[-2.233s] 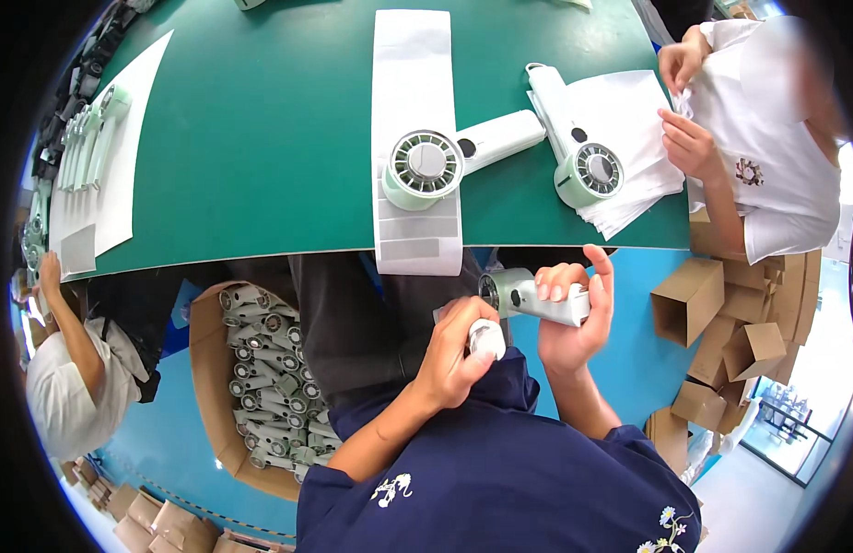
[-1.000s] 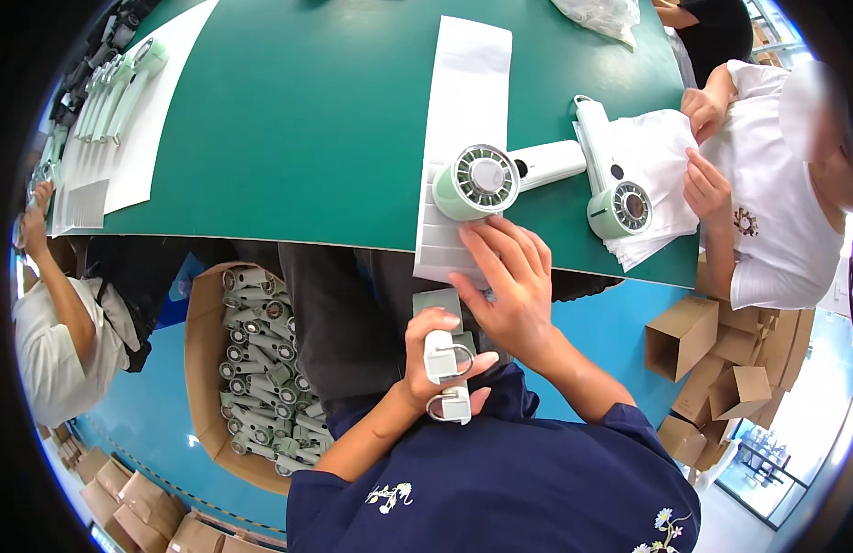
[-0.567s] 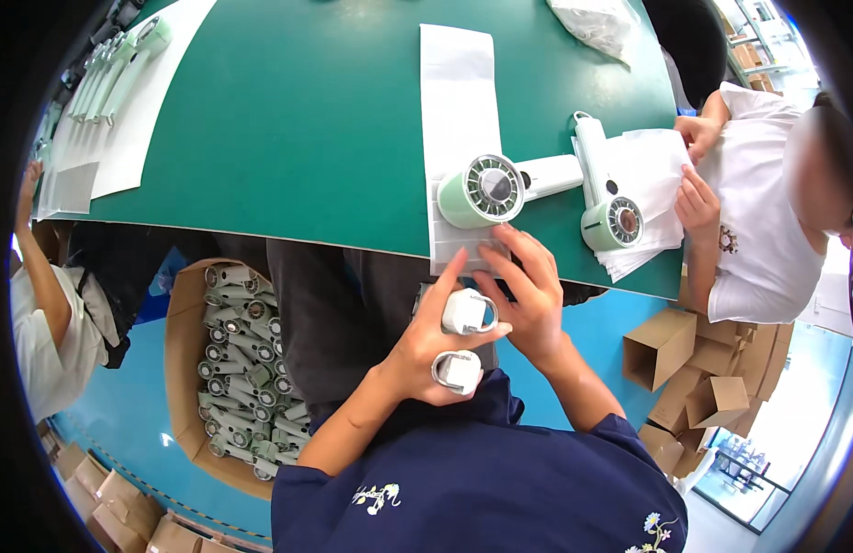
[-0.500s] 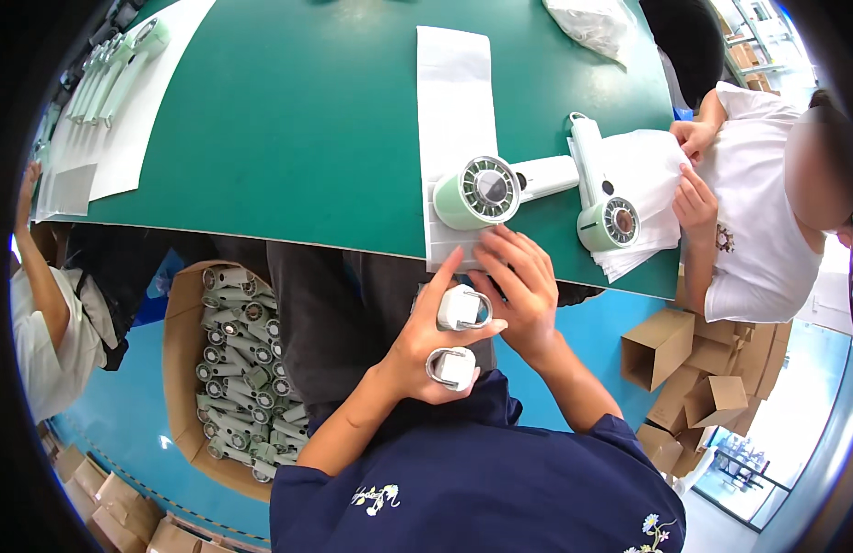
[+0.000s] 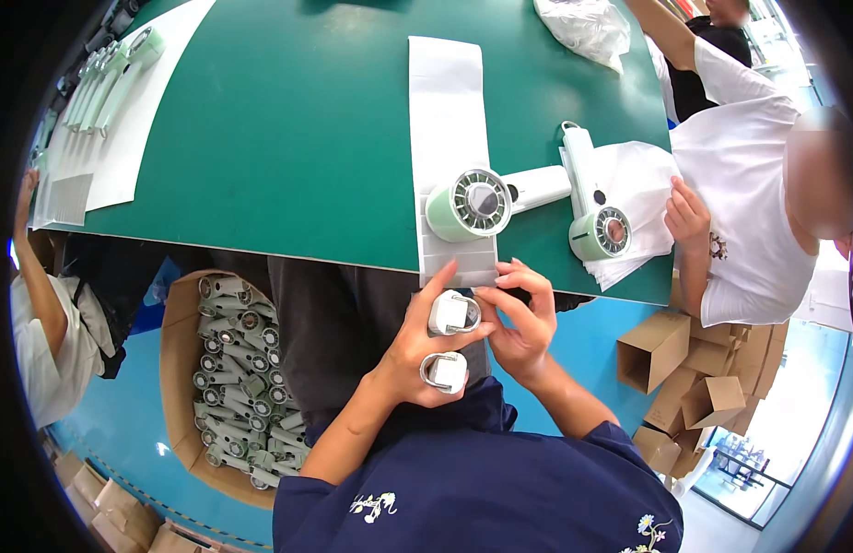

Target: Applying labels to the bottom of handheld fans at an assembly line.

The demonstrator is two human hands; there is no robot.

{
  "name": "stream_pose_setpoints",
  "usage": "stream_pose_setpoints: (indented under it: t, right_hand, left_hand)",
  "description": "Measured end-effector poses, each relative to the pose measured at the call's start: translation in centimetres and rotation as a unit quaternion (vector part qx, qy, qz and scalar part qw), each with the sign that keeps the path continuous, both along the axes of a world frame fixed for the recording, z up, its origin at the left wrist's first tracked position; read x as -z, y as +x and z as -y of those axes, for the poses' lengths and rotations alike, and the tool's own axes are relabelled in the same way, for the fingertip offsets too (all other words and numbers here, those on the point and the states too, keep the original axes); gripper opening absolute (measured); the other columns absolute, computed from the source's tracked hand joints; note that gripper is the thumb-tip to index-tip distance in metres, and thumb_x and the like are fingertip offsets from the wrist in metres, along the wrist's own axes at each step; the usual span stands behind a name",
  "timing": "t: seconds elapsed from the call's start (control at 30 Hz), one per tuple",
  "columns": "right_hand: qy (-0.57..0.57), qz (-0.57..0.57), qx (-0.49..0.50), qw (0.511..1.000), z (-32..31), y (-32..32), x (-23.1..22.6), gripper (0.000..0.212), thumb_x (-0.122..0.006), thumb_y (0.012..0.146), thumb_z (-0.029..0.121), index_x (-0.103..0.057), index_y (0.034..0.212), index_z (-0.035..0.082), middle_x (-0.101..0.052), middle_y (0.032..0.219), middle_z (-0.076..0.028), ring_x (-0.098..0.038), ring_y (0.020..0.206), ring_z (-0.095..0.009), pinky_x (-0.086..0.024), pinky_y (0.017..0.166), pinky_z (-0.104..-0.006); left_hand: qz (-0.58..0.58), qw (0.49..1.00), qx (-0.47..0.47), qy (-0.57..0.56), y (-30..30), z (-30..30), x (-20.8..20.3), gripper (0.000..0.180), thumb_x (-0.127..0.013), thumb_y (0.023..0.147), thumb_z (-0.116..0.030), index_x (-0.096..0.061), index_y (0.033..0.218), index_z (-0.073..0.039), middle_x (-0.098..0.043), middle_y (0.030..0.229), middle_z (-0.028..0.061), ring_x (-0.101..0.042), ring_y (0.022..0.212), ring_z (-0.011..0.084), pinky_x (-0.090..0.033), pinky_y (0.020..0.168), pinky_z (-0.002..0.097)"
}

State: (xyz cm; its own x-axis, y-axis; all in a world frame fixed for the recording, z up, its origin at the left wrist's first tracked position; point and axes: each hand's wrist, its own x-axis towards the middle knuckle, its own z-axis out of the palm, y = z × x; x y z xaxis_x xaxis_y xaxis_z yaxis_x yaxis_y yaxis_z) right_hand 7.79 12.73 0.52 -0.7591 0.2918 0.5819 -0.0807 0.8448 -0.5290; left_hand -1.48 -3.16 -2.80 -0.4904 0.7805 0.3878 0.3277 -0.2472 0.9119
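My left hand (image 5: 401,367) is closed around two handheld fans, held side by side. Their white handle ends, an upper one (image 5: 448,313) and a lower one (image 5: 444,372), point up, each with a metal loop; their heads are hidden. My right hand (image 5: 522,334) has its fingers bent together beside the upper handle, close to the near end of a white strip sheet (image 5: 448,101). What its fingertips grip, if anything, cannot be made out. On that sheet lies a pale green fan (image 5: 442,210), its white handle to the right. The sheet's near end shows grey bands at the table edge.
Another fan (image 5: 588,238) rests by white sheets (image 5: 643,175) near a co-worker (image 5: 740,184) on the right. Several fans (image 5: 109,83) lie on white paper at far left. A carton (image 5: 178,369) full of fans stands below left; empty boxes (image 5: 654,348) are at right.
My right hand has drawn back slightly from the fan on the sheet, and its spread fingers have bent in. The co-worker has lifted one arm away toward the far side.
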Motion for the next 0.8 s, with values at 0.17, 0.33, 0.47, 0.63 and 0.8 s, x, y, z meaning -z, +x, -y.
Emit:
stream_pose_setpoints:
  t: [0.17,0.33,0.47,0.63,0.8]
  right_hand:
    - [-0.318,0.040,0.054,0.946,0.4,0.7,-3.9,0.018,-0.071,0.085,-0.011,-0.071,0.101,-0.002,-0.060,0.106,-0.012,-0.063,0.096,-0.022,-0.053,0.087,-0.0317]
    - [-0.370,0.174,-0.112,0.906,0.7,2.1,-8.6,0.014,-0.069,0.089,-0.007,-0.070,0.103,-0.004,-0.066,0.099,-0.013,-0.062,0.090,-0.019,-0.049,0.080,-0.0287]
    - [-0.386,0.248,-0.094,0.883,1.0,2.4,-8.4,0.014,-0.072,0.088,-0.004,-0.071,0.102,-0.003,-0.068,0.097,-0.012,-0.061,0.087,-0.018,-0.048,0.077,-0.0292]
    - [-0.337,0.252,-0.088,0.903,1.5,1.8,-7.8,0.015,-0.072,0.086,-0.004,-0.071,0.101,-0.001,-0.068,0.093,-0.010,-0.061,0.080,-0.016,-0.048,0.074,-0.0285]
    - [-0.309,0.255,-0.080,0.913,1.9,1.2,-7.8,0.016,-0.074,0.085,-0.004,-0.072,0.100,0.000,-0.068,0.091,-0.009,-0.059,0.075,-0.015,-0.047,0.068,-0.0273]
  left_hand:
    - [0.006,1.000,0.010,0.013,1.0,0.5,0.6,0.062,-0.078,0.058,-0.019,-0.077,0.120,-0.017,-0.030,0.157,0.0336,-0.051,0.126,0.0445,-0.044,0.105,0.0495]
    - [-0.088,0.994,-0.043,0.050,3.2,0.9,1.1,0.051,-0.081,0.061,-0.016,-0.078,0.112,-0.015,-0.045,0.143,0.0256,-0.050,0.121,0.0402,-0.044,0.100,0.0519]
    - [-0.019,0.998,-0.048,0.039,3.7,0.2,3.0,0.046,-0.085,0.059,-0.018,-0.076,0.104,-0.013,-0.047,0.140,0.0239,-0.051,0.122,0.0414,-0.043,0.101,0.0510]
    - [-0.049,0.997,-0.043,0.045,3.6,-0.3,3.0,0.048,-0.084,0.055,-0.018,-0.075,0.102,-0.010,-0.047,0.141,0.0239,-0.051,0.122,0.0416,-0.042,0.100,0.0505]
    - [-0.032,0.998,-0.040,0.046,3.5,-0.2,2.7,0.047,-0.084,0.055,-0.018,-0.074,0.099,-0.007,-0.046,0.141,0.0244,-0.050,0.123,0.0424,-0.041,0.102,0.0508]
